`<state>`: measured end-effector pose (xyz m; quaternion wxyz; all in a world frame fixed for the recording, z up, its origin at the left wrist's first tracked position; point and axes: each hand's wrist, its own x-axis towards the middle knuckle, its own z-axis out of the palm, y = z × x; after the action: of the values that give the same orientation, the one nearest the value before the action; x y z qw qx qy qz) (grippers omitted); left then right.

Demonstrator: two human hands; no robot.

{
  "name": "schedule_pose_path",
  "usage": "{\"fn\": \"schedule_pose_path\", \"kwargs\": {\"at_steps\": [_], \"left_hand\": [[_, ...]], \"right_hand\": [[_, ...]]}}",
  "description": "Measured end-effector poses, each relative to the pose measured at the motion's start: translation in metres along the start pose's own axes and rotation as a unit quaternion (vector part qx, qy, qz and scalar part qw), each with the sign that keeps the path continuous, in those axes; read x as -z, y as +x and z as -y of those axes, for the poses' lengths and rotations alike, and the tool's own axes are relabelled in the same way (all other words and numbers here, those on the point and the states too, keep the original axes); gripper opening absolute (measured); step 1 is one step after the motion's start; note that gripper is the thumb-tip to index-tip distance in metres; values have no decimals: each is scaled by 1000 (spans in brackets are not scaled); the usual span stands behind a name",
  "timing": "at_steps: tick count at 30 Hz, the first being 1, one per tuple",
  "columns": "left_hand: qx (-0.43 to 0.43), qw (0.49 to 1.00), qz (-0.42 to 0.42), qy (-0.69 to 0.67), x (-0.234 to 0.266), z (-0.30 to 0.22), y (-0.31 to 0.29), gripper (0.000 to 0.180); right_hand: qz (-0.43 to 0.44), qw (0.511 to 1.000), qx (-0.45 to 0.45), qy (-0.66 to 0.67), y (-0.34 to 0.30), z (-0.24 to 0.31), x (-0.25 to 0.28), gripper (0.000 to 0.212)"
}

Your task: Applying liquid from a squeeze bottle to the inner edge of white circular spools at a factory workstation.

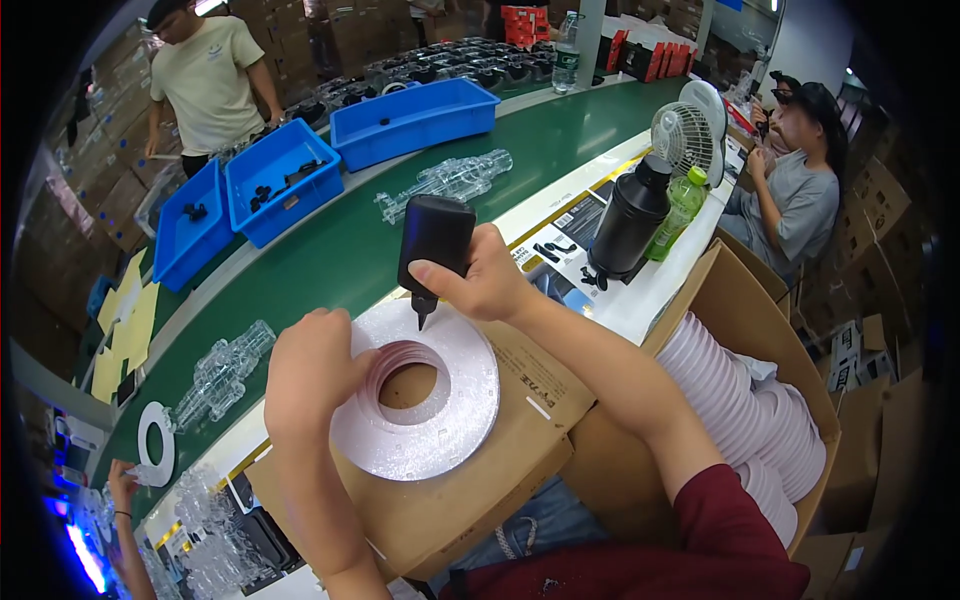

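While the right hand [488,276] grips the black bottle [437,238] tip-down over the white rings [462,425] stacked on the carton [530,385], too hard a squeeze could flood the top one. The left hand [314,368] curls at their left side, its grip hidden; if the rings slide, drops could stray.

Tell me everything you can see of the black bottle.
The black bottle is opaque and looks plastic, with a flat-sided body, rounded corners and a narrow, tapering nozzle. It is held upside down in the right hand, thumb across its lower front. The nozzle points down at the white rings; whether its tip touches them is unclear. Its contents are hidden.
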<state>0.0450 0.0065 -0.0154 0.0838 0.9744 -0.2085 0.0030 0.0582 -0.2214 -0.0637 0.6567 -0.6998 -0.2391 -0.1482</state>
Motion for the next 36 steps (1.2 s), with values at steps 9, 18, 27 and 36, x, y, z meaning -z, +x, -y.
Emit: {"fn": "schedule_pose_path", "kwargs": {"at_steps": [9, 18, 27, 36], "left_hand": [[39, 999, 33, 4, 6, -1, -2, 43], [79, 996, 32, 18, 13, -10, -1, 44], [25, 990, -95, 101, -4, 8, -4, 9], [32, 990, -98, 92, 1, 3, -7, 14]], "right_hand": [[5, 999, 10, -36, 0, 0, 0, 15], [7, 1000, 10, -27, 1, -1, 1, 16], [16, 1000, 3, -23, 0, -2, 2, 16], [12, 1000, 10, -27, 0, -1, -1, 16]]}}
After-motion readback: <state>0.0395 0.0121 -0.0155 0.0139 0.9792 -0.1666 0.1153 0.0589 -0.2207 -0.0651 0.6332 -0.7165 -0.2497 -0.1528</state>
